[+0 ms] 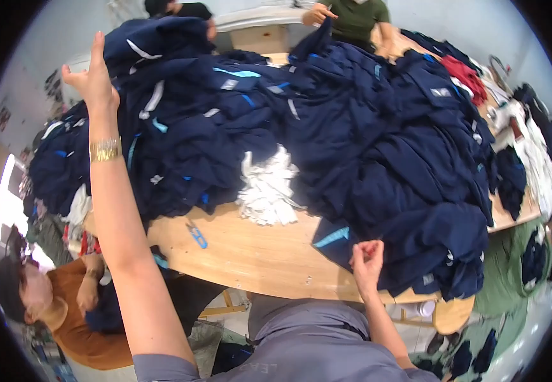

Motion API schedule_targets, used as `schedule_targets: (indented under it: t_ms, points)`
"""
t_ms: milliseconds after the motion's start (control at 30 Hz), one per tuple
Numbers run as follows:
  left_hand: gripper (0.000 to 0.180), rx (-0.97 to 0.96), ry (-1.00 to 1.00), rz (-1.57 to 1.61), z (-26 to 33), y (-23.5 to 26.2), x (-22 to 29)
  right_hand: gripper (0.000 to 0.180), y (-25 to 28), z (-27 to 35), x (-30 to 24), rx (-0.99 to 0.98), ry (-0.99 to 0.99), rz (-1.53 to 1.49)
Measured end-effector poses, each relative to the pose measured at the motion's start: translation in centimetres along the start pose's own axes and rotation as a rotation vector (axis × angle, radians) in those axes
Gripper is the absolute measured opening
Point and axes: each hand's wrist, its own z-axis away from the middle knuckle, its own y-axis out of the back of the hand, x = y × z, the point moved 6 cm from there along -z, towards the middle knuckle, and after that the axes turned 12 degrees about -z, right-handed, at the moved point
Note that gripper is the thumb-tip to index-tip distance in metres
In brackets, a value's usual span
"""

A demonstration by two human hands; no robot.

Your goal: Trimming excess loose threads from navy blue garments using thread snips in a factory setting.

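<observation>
My left arm stretches far up, and my left hand (96, 83) is raised over the far left of the table with its fingers out, holding nothing that I can see. Close to the front edge, my right hand (368, 260) has its fingers pinched together at a navy garment (394, 258). What is between those fingertips, if anything, is too small to make out. A light blue strip (332, 238) shows on the navy cloth just left of this hand. Heaped navy garments (352, 121) with white and blue tabs cover most of the tabletop.
White fabric strips (268, 188) lie piled mid-table. Blue-handled thread snips (197, 236) rest on the wooden table (250, 251). A person in brown (85, 318) sits at left; a person in green (359, 22) and one in black (193, 13) are across. Red cloth (466, 79) lies at far right.
</observation>
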Motion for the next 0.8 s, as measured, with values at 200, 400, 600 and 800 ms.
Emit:
schedule_targets:
  t_ms: [200, 400, 600, 800]
  points:
    - [0.017, -1.071, 0.239, -0.048, 25.2, -9.8, -3.9, 0.023, 2.1, 0.2, -0.9, 0.057, 0.054, 0.067]
    - [0.033, -1.494, 0.362, -0.072, 50.9, -11.4, -6.0, 0.026, 4.4, 0.2, -5.6, 0.169, 0.338, 0.273]
    - [0.033, -1.419, -0.47, -0.125, 59.1, -9.9, 2.7, 0.029, 11.0, -0.3, -12.0, 0.495, 0.53, 0.14]
    - [0.014, -1.551, 0.449, 0.123, 48.2, -7.7, 5.0, 0.027, 17.6, 0.5, -16.6, 0.755, 0.754, 0.206]
